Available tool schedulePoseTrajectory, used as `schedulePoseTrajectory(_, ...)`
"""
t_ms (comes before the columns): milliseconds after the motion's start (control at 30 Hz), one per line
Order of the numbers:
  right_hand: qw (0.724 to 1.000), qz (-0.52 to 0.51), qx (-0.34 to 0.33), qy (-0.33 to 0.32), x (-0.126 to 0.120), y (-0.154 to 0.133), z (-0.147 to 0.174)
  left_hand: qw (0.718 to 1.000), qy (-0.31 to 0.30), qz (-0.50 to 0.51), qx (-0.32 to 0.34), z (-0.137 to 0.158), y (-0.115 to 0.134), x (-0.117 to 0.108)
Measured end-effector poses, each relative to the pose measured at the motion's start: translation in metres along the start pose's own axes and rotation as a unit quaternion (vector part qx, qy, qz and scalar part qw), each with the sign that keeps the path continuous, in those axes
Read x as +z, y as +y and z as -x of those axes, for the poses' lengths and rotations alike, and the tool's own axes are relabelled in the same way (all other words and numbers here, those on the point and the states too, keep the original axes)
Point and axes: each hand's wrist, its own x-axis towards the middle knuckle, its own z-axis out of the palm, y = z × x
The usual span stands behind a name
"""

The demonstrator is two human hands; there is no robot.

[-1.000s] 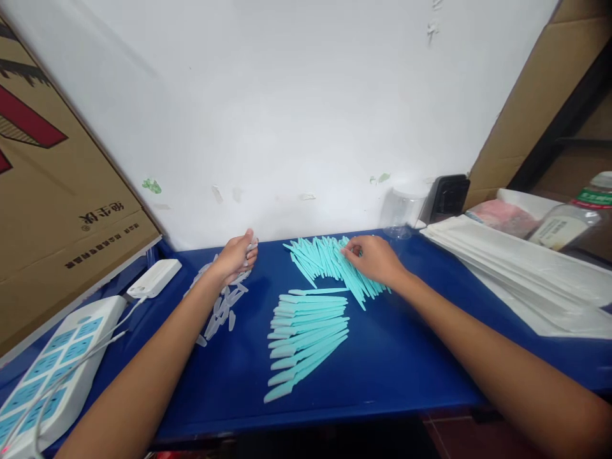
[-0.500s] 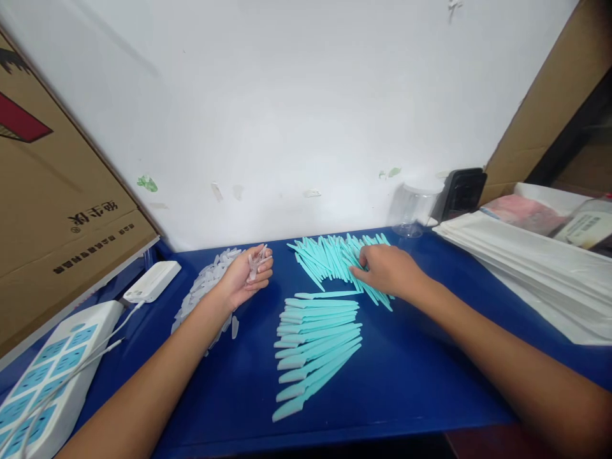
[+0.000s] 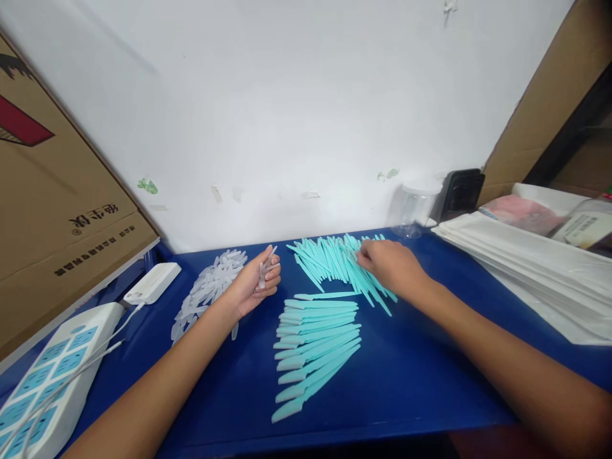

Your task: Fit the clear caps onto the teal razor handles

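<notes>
My left hand [image 3: 258, 280] is curled around several clear plastic blade caps [image 3: 264, 271], which stick out between thumb and fingers. Beside and behind it lies a loose heap of the same clear caps [image 3: 210, 280]. At the right end of a pile of turquoise eyebrow razors [image 3: 329, 258], my right hand [image 3: 389, 261] has thumb and fingers pinched together on a razor, mostly hidden by the fingers. Nearer to me, a row of eyebrow razors [image 3: 315, 338] lies fanned out, capped-looking ends to the left and handles to the right.
A white power strip [image 3: 62, 376] with cables and a small white box [image 3: 153, 282] lie at the left, by a cardboard box [image 3: 62, 191]. A clear jar [image 3: 414, 207], a black object [image 3: 461, 194] and stacked white sheets [image 3: 521, 268] stand at the right on the blue table [image 3: 411, 389].
My left hand has shifted slightly right, away from the cap heap, with the caps still in it. My right hand's fingers have drawn together at the razor pile.
</notes>
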Motion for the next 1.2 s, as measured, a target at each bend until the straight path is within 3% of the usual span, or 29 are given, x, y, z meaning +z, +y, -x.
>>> schedulePoseTrajectory(100,0.998,-0.049,0.014,0.046,-0.004,-0.001,-0.001,1.000,-0.005,-0.001,0.004,0.001,0.001,0.002)
schedulePoseTrajectory(200,0.984,-0.162,-0.004,0.077,-0.006,-0.004,0.002,1.000,-0.010,-0.009,0.002,0.003,0.001,0.007)
schedulePoseTrajectory(433,0.915,-0.387,-0.083,0.078,-0.002,-0.012,0.003,0.999,-0.010,-0.047,-0.005,0.007,-0.001,0.016)
schedulePoseTrajectory(600,0.869,-0.483,-0.105,-0.008,0.002,-0.018,0.004,0.997,-0.014,-0.077,-0.005,0.008,-0.001,0.019)
schedulePoseTrajectory(700,0.857,-0.506,-0.094,-0.038,-0.001,-0.022,0.007,0.996,-0.016,-0.081,-0.012,0.009,-0.002,0.020)
schedulePoseTrajectory(967,0.854,-0.511,-0.076,-0.053,-0.007,-0.026,0.011,0.999,-0.019,-0.043,-0.027,0.006,-0.001,0.014)
schedulePoseTrajectory(1200,0.850,-0.517,-0.078,-0.064,-0.005,-0.027,0.011,0.996,-0.006,-0.082,0.015,0.005,-0.004,0.012)
